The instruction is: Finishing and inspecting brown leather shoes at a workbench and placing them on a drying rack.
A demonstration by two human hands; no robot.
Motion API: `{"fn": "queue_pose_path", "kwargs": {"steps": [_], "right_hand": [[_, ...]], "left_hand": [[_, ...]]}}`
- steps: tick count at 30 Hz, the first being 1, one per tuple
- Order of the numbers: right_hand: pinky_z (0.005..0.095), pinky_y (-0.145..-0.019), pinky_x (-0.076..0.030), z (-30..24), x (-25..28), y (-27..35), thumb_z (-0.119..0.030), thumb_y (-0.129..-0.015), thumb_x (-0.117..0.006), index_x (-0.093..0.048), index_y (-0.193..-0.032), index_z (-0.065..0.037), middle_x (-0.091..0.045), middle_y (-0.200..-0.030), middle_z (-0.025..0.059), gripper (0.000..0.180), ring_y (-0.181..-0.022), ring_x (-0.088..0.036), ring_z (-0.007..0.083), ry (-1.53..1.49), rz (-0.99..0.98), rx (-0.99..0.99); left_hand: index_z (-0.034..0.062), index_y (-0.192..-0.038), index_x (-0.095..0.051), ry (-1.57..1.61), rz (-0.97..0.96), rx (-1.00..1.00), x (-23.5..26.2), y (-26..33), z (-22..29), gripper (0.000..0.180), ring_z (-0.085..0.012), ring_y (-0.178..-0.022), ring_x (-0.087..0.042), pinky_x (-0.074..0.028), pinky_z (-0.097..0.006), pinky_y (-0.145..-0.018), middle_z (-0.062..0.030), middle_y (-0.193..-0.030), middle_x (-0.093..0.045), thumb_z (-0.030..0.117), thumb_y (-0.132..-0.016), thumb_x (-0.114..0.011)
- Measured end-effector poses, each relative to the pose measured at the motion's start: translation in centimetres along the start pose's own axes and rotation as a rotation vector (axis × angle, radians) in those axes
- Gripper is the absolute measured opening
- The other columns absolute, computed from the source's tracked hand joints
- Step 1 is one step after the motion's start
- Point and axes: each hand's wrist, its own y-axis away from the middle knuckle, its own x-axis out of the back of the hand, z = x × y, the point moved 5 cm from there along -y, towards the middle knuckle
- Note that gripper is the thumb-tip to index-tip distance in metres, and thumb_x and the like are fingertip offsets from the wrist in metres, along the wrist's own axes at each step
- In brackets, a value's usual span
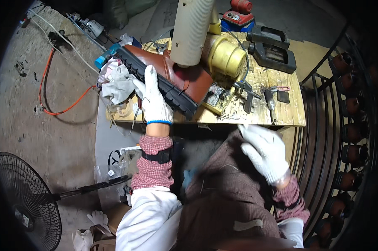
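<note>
Scarred and glue-streaked, a small wooden workbench (281,115) is standing on a concrete floor, crowded with a cream cylinder (192,31), a yellow canister (226,56), black clamps (270,52) and a spray gun (245,94), while a black fan (23,201) is lying at lower left and a curved rack of brown boots (352,134) is lining the right edge. From the head view, the left hand (153,98), in a white glove, is pressing flat with fingers spread along the black sole of a brown boot (168,77) that is lying on its side across the bench beside a white rag (118,83); the gloved right hand (262,150) is hovering over the lap, fingers loosely curled and holding nothing
</note>
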Motion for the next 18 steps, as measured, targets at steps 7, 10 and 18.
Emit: {"fn": "queue_pose_path", "kwargs": {"steps": [7,10,18], "right_hand": [[0.0388,-0.075,-0.051,-7.2,-4.3,-11.2,-0.017,-0.085,-0.063,-0.065,-0.117,-0.004,-0.067,-0.105,0.0115,0.035,-0.088,-0.065,0.0261,0.2,0.092,0.456],[0.0379,-0.069,-0.052,-7.2,-6.1,-9.4,-0.015,-0.082,-0.064,-0.069,-0.094,-0.009,-0.068,-0.089,0.0069,0.014,-0.082,-0.067,0.0255,0.313,-0.365,0.472],[0.0396,-0.075,-0.057,2.9,-4.5,7.3,-0.031,-0.086,-0.073,-0.073,-0.09,-0.011,-0.073,-0.087,0.0098,0.02,-0.083,-0.071,0.0315,-0.346,-0.672,-0.206]], "left_hand": [[0.0119,-0.166,-0.019,-0.397,-0.141,-0.259,3.9,6.4,-3.0,0.08,-0.0228,-0.138,-0.049,-0.046,-0.039,-0.11,-0.0099,-0.16,-0.038,0.038,-0.104,-0.063],[0.0114,-0.168,-0.01,-0.045,-0.1,0.026,1.7,8.0,-0.6,0.088,-0.0211,-0.144,-0.041,-0.036,-0.034,-0.115,-0.0153,-0.159,-0.04,0.03,-0.102,-0.066],[0.0115,-0.163,-0.019,-0.051,0.141,0.069,1.9,1.9,-1.0,0.084,-0.0218,-0.138,-0.047,-0.041,-0.038,-0.113,-0.0098,-0.159,-0.038,0.043,-0.101,-0.065]]}}
